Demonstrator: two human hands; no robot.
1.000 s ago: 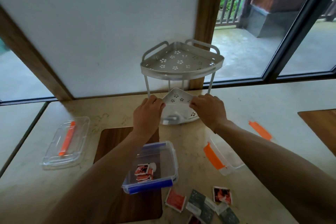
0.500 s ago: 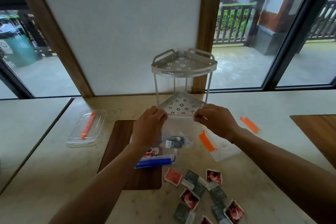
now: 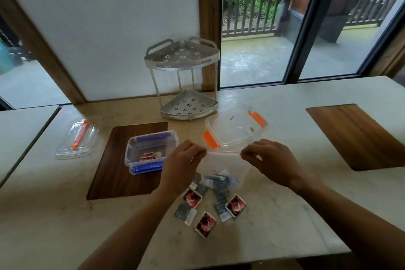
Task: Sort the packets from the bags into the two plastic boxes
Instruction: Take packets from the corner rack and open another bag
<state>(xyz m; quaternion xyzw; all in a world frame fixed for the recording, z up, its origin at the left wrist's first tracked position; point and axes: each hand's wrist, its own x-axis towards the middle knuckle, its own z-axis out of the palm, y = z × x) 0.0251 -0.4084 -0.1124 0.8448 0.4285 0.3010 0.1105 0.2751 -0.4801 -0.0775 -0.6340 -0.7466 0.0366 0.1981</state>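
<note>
Two boxes point(image 3: 151, 151) point(image 3: 235, 130); three red packets point(image 3: 192, 197) loose.

Both forearms are reaching forward, bare, converging toward centre. Left hand point(image 3: 183, 165) and right hand point(image 3: 270, 163) are sitting level, well apart, backs up, each pinching thumb against fingertips; remaining fingers are curling under.

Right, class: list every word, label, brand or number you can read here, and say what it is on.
None can be read.
Red packets: printed picture, any text too blurred.
Grey packets: white labels, too small to read.
Bag, blue box, orange box, lid, rack: no text visible.
</note>
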